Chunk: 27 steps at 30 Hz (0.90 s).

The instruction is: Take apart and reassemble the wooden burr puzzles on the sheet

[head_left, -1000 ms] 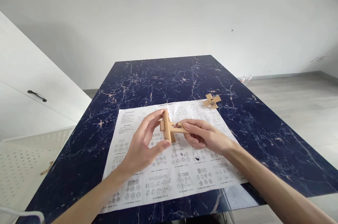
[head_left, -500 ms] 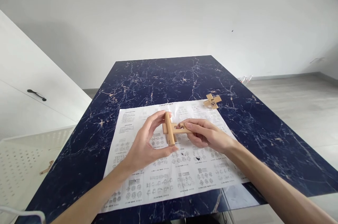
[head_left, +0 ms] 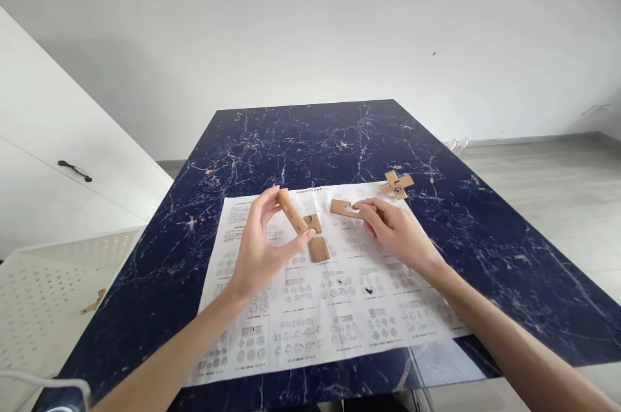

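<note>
My left hand [head_left: 264, 240] pinches a narrow wooden puzzle piece [head_left: 293, 213] between thumb and fingers, tilted above the sheet. Beside it, a wooden piece marked with a character [head_left: 313, 223] and another small flat wooden piece [head_left: 319, 249] show on the paper; whether they are one notched piece is unclear. To the right, my right hand [head_left: 391, 226] is closed on the end of a flat notched wooden puzzle piece [head_left: 341, 207], its cut-out facing up. Beneath both hands lies a printed instruction sheet [head_left: 286, 360] with rows of small diagrams.
A cross-shaped wooden assembly [head_left: 396, 185] sits at the sheet's upper right corner. The dark blue marbled table [head_left: 301, 140] reaches toward the wall. At left stand a white perforated basket [head_left: 43, 295] holding a wooden piece [head_left: 94, 302], and a white cabinet [head_left: 87, 121]. A white cable [head_left: 43, 378] curves at lower left.
The crossed wooden pieces have come apart. My right hand has moved right and up with the notched piece; my left hand has shifted left, tilting its piece. Small flat wood now shows between them.
</note>
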### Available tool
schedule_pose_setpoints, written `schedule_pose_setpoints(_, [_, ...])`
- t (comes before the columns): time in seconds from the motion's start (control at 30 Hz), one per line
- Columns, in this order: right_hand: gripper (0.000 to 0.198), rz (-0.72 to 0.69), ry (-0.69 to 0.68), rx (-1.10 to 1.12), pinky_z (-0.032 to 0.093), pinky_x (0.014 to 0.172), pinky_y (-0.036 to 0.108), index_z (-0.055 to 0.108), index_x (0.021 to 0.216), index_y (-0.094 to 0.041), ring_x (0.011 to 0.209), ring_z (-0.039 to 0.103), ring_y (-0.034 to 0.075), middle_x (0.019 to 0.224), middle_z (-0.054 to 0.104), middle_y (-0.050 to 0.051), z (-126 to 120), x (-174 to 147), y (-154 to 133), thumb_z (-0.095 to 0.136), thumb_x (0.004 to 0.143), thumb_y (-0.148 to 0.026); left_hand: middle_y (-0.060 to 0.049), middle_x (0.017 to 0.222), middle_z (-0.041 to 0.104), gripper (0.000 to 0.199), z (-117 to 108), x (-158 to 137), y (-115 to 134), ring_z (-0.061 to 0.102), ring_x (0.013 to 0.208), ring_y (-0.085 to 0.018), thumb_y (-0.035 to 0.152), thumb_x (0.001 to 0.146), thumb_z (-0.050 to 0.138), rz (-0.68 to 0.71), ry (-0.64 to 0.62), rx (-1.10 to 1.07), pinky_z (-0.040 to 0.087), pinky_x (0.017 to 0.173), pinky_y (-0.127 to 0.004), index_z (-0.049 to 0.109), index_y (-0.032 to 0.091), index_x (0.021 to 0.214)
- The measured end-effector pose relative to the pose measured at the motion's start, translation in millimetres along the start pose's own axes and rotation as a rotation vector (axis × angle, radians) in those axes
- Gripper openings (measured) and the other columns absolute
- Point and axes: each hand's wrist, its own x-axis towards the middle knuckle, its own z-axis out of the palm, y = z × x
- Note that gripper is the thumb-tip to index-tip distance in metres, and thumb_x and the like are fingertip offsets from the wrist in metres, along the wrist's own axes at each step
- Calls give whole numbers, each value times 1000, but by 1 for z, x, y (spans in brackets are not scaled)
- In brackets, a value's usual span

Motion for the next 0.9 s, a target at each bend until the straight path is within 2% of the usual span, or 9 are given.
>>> schedule_pose_setpoints(0.13, [38,-62,52,-277,34,57,34,70,102,-20,57,53,20,71,67,4,9,-3,4,46,108,-49,-9,156,56,77,1,0,-8,51,150,-34,39,84,90,-128,27,-33,39,128,-60,49,32,149])
schedule_pose_setpoints(0.27, [35,-178,119,-494,33,58,34,70,96,-20,63,57,21,85,71,8,13,-4,11,49,108,-45,-10,157,54,79,0,3,-18,51,149,-34,41,83,91,-200,49,-56,41,127,-60,48,31,148])
schedule_pose_setpoints(0.37, [31,-244,193,-559,33,56,33,70,102,-19,65,58,19,109,71,14,14,-5,11,52,107,-44,-11,156,55,78,0,5,-20,52,148,-35,41,83,91,-205,56,-63,41,126,-60,48,31,147])
schedule_pose_setpoints(0.43, [31,-286,218,-555,35,56,33,69,108,-19,65,58,18,118,69,15,15,-7,8,51,108,-45,-11,155,55,77,1,5,-18,52,148,-35,41,83,90,-185,55,-57,41,125,-61,47,31,146])
schedule_pose_setpoints(0.5, [31,-331,152,-515,38,58,33,67,108,-20,65,58,18,109,71,13,19,-11,1,49,110,-44,-11,156,54,76,1,4,-16,51,149,-35,41,84,89,-144,43,-41,41,125,-61,46,31,146])
schedule_pose_setpoints(0.57, [32,-345,32,-479,39,60,33,66,104,-21,65,59,18,96,72,9,28,-15,-7,49,110,-47,-11,159,52,76,0,3,-15,49,151,-36,39,84,89,-92,31,-20,41,125,-61,45,33,146])
schedule_pose_setpoints(0.7, [40,-296,-67,-585,33,57,33,63,98,-21,76,66,26,101,73,13,55,-22,-28,62,101,-62,-10,165,46,77,0,1,-17,42,156,-35,37,85,88,-17,36,9,37,128,-60,45,33,148])
schedule_pose_setpoints(0.8, [28,-260,-89,-674,31,59,34,57,90,-21,75,67,26,96,72,13,69,-20,-40,63,100,-47,-9,165,45,77,0,0,-18,41,156,-35,36,85,89,40,26,12,36,129,-59,45,33,149])
schedule_pose_setpoints(0.9, [21,-232,-134,-659,30,60,34,50,84,-23,68,61,22,87,70,9,70,-13,-43,55,101,-33,-9,164,47,78,-1,-2,-16,41,157,-34,34,85,89,76,15,8,34,130,-58,45,33,149])
